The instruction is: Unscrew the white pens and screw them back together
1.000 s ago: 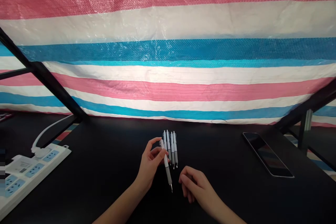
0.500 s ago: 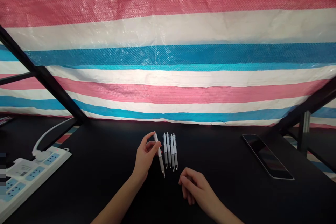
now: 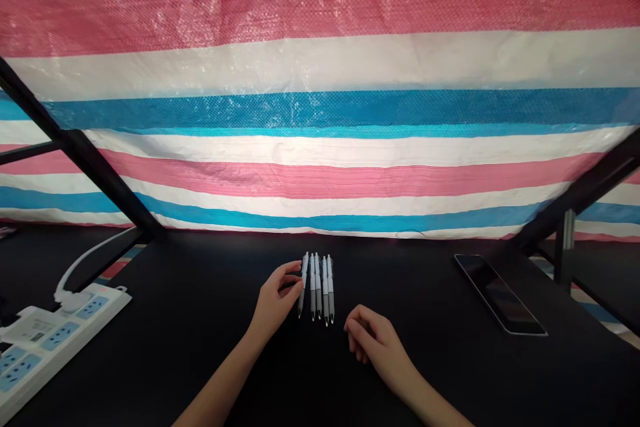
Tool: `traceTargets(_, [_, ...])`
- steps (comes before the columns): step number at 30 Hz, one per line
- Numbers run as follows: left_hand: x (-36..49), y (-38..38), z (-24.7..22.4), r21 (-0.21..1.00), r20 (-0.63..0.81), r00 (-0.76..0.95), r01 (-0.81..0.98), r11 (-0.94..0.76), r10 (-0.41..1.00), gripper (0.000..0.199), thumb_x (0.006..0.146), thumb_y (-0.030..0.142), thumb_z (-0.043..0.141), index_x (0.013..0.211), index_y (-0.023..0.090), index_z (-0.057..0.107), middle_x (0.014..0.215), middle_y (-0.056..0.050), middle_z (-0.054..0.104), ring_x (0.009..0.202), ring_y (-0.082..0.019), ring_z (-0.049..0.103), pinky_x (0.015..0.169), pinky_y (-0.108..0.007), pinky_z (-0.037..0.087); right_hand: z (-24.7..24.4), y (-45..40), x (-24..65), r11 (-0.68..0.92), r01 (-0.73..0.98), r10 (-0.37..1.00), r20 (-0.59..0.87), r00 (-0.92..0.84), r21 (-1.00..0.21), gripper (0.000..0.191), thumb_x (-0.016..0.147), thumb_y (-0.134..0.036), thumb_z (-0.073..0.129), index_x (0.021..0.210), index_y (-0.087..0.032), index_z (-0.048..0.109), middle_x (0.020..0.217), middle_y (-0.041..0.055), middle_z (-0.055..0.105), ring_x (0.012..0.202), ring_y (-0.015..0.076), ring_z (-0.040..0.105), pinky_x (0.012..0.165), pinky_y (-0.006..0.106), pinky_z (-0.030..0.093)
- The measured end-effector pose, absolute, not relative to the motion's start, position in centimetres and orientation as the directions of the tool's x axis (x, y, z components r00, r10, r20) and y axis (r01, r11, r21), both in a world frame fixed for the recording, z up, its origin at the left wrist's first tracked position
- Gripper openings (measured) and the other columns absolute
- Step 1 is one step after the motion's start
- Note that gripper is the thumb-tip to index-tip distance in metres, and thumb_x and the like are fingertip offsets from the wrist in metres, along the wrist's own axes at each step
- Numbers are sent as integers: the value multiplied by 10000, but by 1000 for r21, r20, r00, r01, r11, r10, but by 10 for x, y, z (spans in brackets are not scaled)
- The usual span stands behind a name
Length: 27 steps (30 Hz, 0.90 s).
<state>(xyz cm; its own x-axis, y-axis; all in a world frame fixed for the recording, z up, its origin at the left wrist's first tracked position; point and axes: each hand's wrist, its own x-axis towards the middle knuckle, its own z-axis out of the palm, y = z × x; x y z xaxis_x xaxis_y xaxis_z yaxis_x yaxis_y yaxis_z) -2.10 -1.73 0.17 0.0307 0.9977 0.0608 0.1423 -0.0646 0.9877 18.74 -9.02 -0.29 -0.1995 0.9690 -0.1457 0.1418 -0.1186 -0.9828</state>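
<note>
Left hand point(image 3: 274, 301) is at the pens, thumb and fingers closed in a narrow pinch on the leftmost pen point(image 3: 303, 280) near its upper end. That pen stands nearly parallel to the others, tip toward the person, just beside four pens point(image 3: 319, 283) lying side by side on the black counter point(image 3: 200, 360). All the pens are white and grey retractable ones, close together, tips pointing the same way.

Right hand point(image 3: 376, 340) is empty, loosely curled, resting on the counter just right of and below the pens, not touching them.

Far left on the counter is a white power strip point(image 3: 60, 333) with a plug and white cable in it. Far right, a phone point(image 3: 500, 293) lies face up, at an angle. Behind the counter hangs a red, white and blue striped tarp point(image 3: 320, 113), with black metal bars point(image 3: 85, 163) slanting across it at both sides.
</note>
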Motion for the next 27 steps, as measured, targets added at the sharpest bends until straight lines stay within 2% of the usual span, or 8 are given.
traceTargets(5, [-23, -18, 2, 961, 124, 44, 245, -131, 991, 331, 690, 191, 605, 1013, 235, 666, 1014, -63, 647, 909, -231, 618, 776, -337, 517, -4, -80, 196, -25, 228, 995, -46, -88, -973, 260, 852, -406, 469, 740, -182, 539, 663, 5, 547, 583, 119, 496, 496, 210, 414])
traceTargets(9, [-19, -23, 1, 909, 193, 142, 347, -232, 971, 355, 725, 136, 524, 1035, 241, 662, 972, -61, 659, 900, -235, 617, 783, -356, 503, -10, -72, 199, 17, 278, 1000, 12, -18, -960, 226, 857, -367, 453, 748, -185, 533, 672, 0, 554, 565, 117, 497, 488, 211, 413])
traceTargets(12, [-11, -31, 2, 877, 248, 225, 361, -317, 942, 362, 730, 94, 486, 999, 240, 680, 942, -61, 670, 903, -236, 619, 824, -370, 486, -13, -67, 200, 69, 357, 997, 80, 15, -932, 226, 871, -342, 415, 754, -186, 529, 670, -6, 558, 511, 105, 480, 454, 209, 377])
traceTargets(18, [2, -47, 4, 843, 297, 473, 279, -460, 830, 465, 765, 51, 409, 1097, 274, 645, 1109, -50, 649, 1058, -239, 576, 955, -416, 425, -13, -61, 207, 144, 493, 969, 223, 105, -858, 177, 851, -305, 441, 770, -191, 549, 712, 5, 555, 631, 134, 496, 563, 238, 355])
traceTargets(21, [2, -48, 0, 764, 328, 564, 314, -564, 758, 511, 782, 32, 376, 1184, 274, 578, 1247, -38, 572, 1163, -220, 508, 1022, -433, 371, -15, -59, 211, 161, 533, 960, 258, 111, -830, 158, 843, -284, 435, 789, -195, 554, 710, 2, 566, 614, 136, 499, 567, 243, 353])
traceTargets(24, [1, -45, -4, 661, 364, 583, 387, -643, 726, 489, 811, 39, 367, 1209, 263, 540, 1280, -45, 537, 1197, -211, 474, 1030, -428, 371, -16, -58, 215, 171, 557, 953, 280, 116, -813, 150, 840, -268, 425, 798, -202, 553, 715, 1, 577, 622, 141, 518, 573, 243, 363])
traceTargets(27, [-2, -43, -6, 616, 388, 543, 448, -648, 745, 433, 840, 73, 374, 1200, 256, 530, 1233, -60, 562, 1149, -219, 515, 985, -422, 423, -16, -60, 219, 169, 582, 944, 300, 136, -796, 148, 838, -257, 419, 802, -207, 554, 721, 3, 582, 638, 148, 528, 592, 249, 367])
